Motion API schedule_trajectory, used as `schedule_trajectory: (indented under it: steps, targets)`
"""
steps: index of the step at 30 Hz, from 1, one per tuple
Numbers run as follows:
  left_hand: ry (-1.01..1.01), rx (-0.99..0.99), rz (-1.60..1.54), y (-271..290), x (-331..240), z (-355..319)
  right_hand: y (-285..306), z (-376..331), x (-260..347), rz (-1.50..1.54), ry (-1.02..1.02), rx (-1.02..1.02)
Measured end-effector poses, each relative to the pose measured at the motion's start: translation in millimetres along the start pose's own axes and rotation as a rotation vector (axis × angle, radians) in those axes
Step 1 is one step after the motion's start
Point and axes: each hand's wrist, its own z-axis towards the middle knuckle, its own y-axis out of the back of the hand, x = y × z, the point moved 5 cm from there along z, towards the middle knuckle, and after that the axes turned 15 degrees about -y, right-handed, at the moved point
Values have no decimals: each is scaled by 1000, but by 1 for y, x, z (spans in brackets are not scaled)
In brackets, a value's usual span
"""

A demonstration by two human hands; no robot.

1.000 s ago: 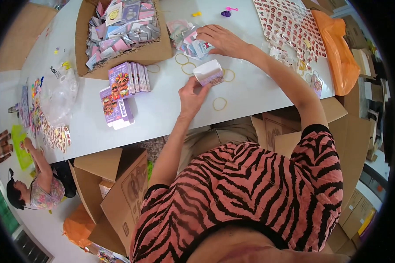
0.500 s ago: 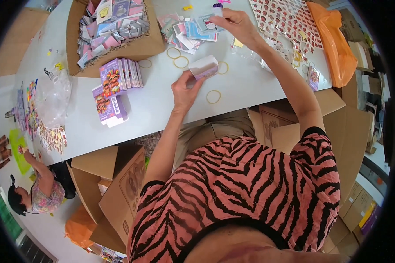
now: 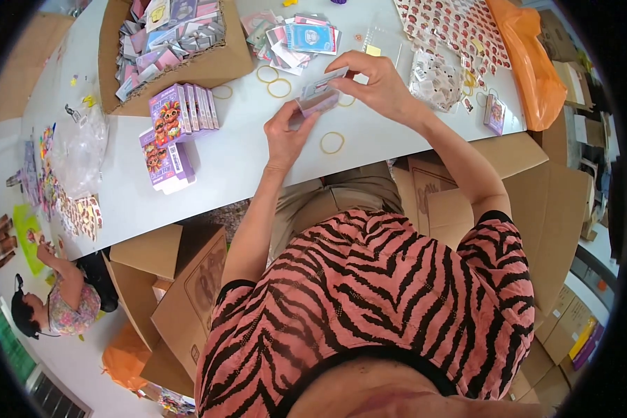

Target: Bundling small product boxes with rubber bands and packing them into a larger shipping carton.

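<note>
My left hand (image 3: 285, 136) grips a small purple-and-white box (image 3: 319, 105) by its side, just above the table. Between the thumb and fingers of my right hand (image 3: 377, 85) is a thin, pale card (image 3: 329, 79), held tilted over the top of that box. Whether the card's lower edge is inside the box, I cannot tell. Beyond both hands lies a loose pile of cards (image 3: 308, 38), with a blue one on top. A yellow rubber band (image 3: 332, 143) rests on the table nearer to me.
At the far left stands a cardboard carton (image 3: 188, 90) full of small cards. Several purple boxes (image 3: 167, 115) are stacked in front of it. Sticker sheets (image 3: 453, 28) and an orange bag (image 3: 522, 63) occupy the right side. Another person (image 3: 73, 299) works at the left.
My right hand has come from the card pile toward me, bringing the card over the box in my left hand. The left hand stays about where it was, still gripping the box.
</note>
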Motion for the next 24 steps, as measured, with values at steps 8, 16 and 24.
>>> schedule_trajectory:
  steps: [8, 16, 24]
  targets:
    - [6, -18, 25, 1, -1, 0, -8, -6, -3, -346, 290, -206]
    - [10, -40, 25, 3, -3, 2, -4, -6, 5, -512, 250, -272]
    - [44, -27, -5, 3, -4, 3, 0, 7, 12, -529, 306, -72]
